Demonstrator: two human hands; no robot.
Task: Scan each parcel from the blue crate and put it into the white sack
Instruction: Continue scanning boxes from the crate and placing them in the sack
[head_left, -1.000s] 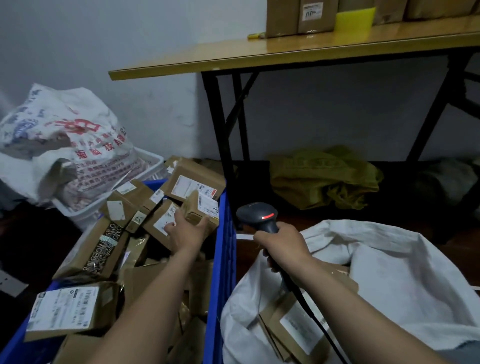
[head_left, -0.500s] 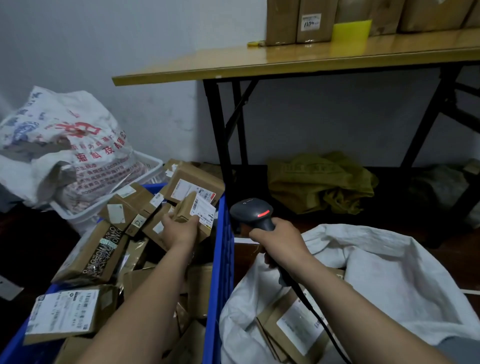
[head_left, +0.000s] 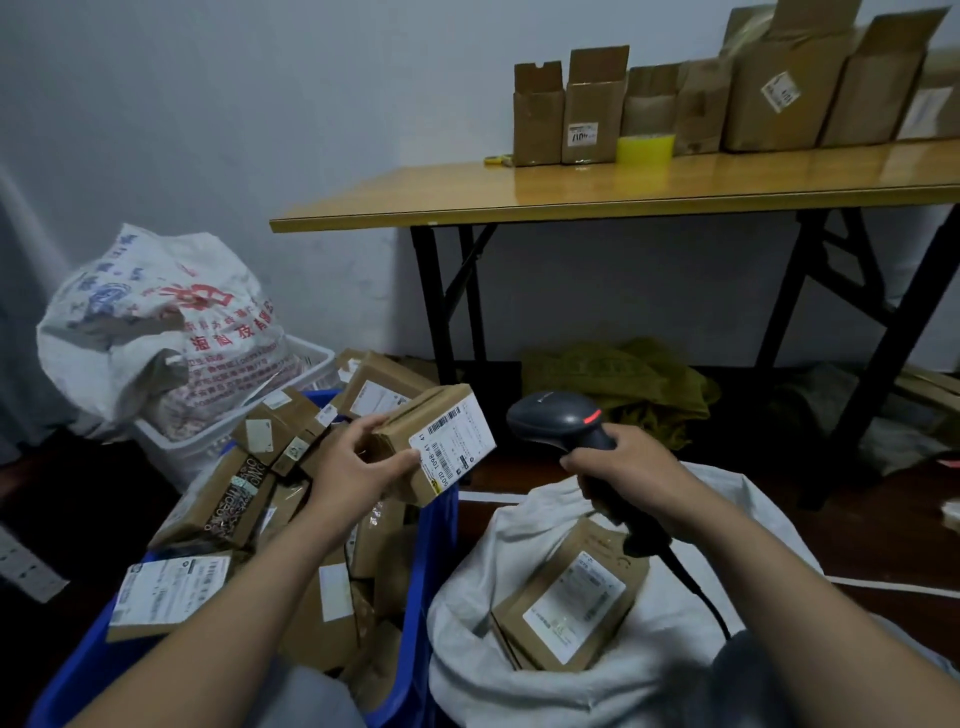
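Note:
My left hand grips a small brown cardboard parcel above the right rim of the blue crate, with its white barcode label facing right. My right hand holds a dark grey barcode scanner by its handle, a red light showing on its head, which points left at the parcel. The crate holds several more brown parcels. Below my right hand the white sack lies open with labelled parcels inside.
A wooden folding table with black legs stands behind, carrying several open cartons and a yellow tape roll. A printed white bag sits in a white bin at the left. A green cloth bundle lies under the table.
My left hand has lifted the small parcel out of the crate and brought it right, toward the scanner, label turned to it. The view has tilted up.

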